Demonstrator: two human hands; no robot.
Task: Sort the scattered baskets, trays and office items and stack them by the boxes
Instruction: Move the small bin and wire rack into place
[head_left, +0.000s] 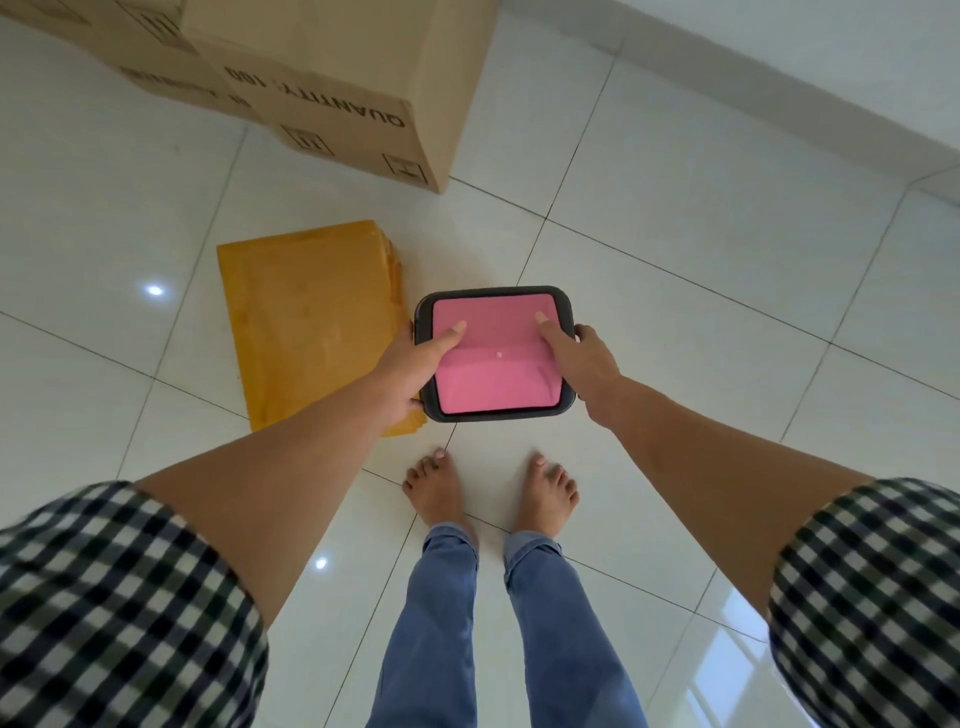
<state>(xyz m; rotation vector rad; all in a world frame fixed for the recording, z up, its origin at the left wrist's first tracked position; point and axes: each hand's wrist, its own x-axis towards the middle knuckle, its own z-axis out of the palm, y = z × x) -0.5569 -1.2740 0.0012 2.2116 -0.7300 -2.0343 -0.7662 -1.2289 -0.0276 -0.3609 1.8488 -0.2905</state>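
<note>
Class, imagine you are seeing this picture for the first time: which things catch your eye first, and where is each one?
The pink tray with its dark rim stands out most, held at the centre over the white tiled floor, the left hand and right hand gripping its two sides. Just left of it, yellow padded envelopes lie on the floor, and brown cardboard boxes fill the top left.
</note>
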